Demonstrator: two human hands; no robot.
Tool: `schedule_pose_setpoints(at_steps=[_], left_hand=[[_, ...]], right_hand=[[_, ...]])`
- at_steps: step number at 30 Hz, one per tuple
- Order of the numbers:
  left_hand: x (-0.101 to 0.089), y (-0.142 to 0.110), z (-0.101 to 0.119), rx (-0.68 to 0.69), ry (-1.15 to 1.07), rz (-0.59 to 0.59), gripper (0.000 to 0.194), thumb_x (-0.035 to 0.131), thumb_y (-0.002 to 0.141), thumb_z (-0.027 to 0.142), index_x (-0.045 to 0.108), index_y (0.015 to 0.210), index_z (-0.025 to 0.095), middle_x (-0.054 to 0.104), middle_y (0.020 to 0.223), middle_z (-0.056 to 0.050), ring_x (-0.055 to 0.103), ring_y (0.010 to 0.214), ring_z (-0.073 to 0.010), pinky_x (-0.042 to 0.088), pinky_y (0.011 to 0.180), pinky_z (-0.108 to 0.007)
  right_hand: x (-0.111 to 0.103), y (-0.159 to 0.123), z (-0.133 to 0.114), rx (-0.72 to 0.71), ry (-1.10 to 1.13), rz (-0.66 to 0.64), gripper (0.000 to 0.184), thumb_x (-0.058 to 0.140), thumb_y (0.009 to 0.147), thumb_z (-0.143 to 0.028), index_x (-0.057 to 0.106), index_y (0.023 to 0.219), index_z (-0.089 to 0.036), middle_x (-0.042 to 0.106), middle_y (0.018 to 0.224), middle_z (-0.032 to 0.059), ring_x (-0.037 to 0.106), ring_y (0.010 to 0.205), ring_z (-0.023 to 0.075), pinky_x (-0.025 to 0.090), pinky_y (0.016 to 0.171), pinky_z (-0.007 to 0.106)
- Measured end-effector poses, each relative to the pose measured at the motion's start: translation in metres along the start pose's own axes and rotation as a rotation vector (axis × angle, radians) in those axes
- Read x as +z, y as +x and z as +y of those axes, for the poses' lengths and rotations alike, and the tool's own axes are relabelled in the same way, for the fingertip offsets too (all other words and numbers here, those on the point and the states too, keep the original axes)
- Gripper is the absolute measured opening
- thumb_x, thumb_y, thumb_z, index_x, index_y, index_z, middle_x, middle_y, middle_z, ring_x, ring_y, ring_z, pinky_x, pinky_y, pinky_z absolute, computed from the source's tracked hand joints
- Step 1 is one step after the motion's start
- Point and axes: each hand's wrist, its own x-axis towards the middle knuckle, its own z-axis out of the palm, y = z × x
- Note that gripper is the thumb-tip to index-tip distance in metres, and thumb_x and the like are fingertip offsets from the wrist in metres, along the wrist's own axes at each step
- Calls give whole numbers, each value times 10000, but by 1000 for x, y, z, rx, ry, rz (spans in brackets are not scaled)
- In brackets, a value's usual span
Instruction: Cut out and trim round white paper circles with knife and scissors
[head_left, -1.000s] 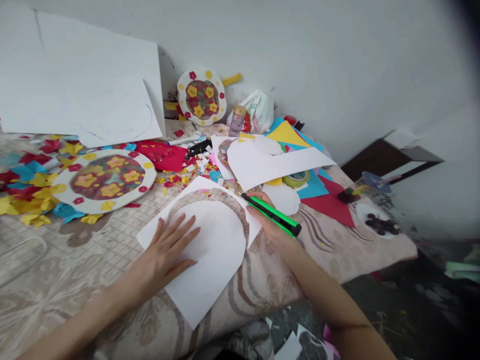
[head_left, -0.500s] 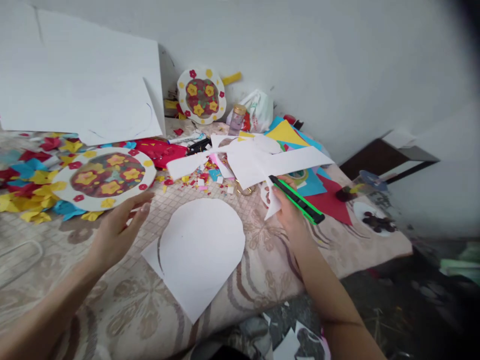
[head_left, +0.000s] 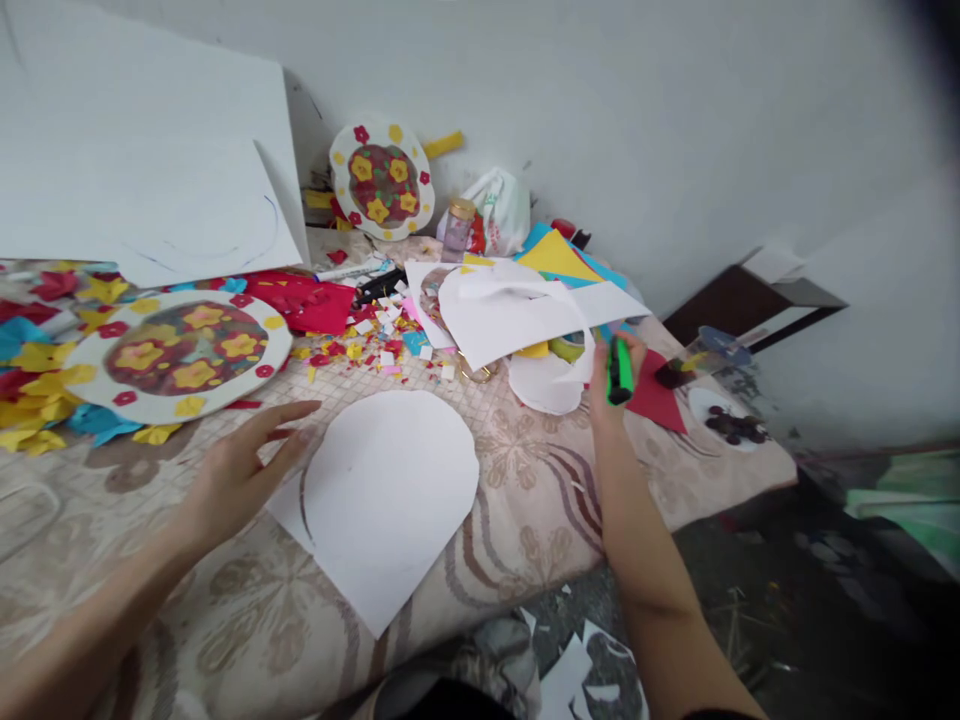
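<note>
A white sheet of card (head_left: 390, 490), rounded along the top and pointed at the bottom, lies on the patterned cloth. A dark curved line runs near its left side. My left hand (head_left: 240, 465) hovers by the card's left edge, fingers apart and holding nothing. My right hand (head_left: 609, 375) is wrapped round a green and black utility knife (head_left: 620, 370), whose end points toward me. It is beside a heap of white paper offcuts (head_left: 487, 310); its fingertips are partly hidden behind the knife.
Two round flower-decorated fans stand out: one fan (head_left: 187, 350) lies at left, another fan (head_left: 382, 180) leans on the wall. Paper flowers (head_left: 45, 370), scattered scraps (head_left: 382, 340), a lidded jar (head_left: 457, 230), a drink cup (head_left: 679, 370) and a plate (head_left: 701, 405) surround the work.
My right hand has moved right and turned the knife end-on. The white strip it pinched is out of it, and the offcuts have shifted. My left hand stays near the card.
</note>
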Motion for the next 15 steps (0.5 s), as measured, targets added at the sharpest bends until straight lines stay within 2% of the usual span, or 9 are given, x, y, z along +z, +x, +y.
schedule_pose_setpoints(at_steps=[2,4,5,7,9,11,12,15], left_hand=[[-1,0,0,10,23,-9,565,498,901,667,649,1250,249,716,1259,-32,716,1034,-280,583,740,-298],[-3,1,-1,25,62,-28,518,501,906,618,649,1247,257,722,1242,-29,721,1014,-276,560,662,-273],[-4,1,-2,37,81,-42,514,501,899,606,648,1244,255,724,1234,-38,723,997,-277,546,624,-270],[-7,4,-6,57,117,-67,538,483,877,607,641,1228,232,735,1193,-76,725,940,-277,532,596,-290],[-11,6,-8,61,150,-90,562,458,859,605,631,1205,197,745,1116,-111,714,867,-270,545,642,-337],[-14,8,-7,52,181,-117,551,472,845,587,634,1167,172,746,1020,-121,691,796,-262,544,692,-374],[-15,8,-7,48,195,-133,542,497,832,582,641,1148,166,740,987,-118,680,769,-259,537,696,-379],[-15,7,-4,44,216,-156,548,601,784,577,653,1131,156,715,975,-115,660,748,-255,510,677,-366]], right_hand=[[-4,-4,-6,-5,-1,48,313,529,995,-388,575,1247,-209,651,1187,145,603,1055,237,489,891,382],[-1,-14,-14,-4,22,18,418,538,969,-424,513,1325,-205,659,1166,152,629,1028,245,499,835,373],[4,-21,-18,2,42,-33,437,522,966,-423,496,1343,-204,677,1112,136,660,946,233,511,773,359],[17,-41,-27,37,89,-217,384,463,961,-410,557,1268,-199,701,865,63,659,640,190,493,579,311],[31,-63,-36,92,132,-500,347,439,952,-426,639,1146,-219,677,711,13,637,542,177,475,510,281],[41,-85,-45,76,113,-692,290,526,910,-442,668,1077,-252,640,652,-18,630,561,176,477,525,268],[45,-93,-48,2,65,-779,278,614,866,-419,664,1094,-268,633,672,-24,632,607,176,490,576,272],[50,-109,-53,-127,-43,-887,341,728,799,-340,629,1121,-289,608,717,-30,595,662,172,486,667,294]])
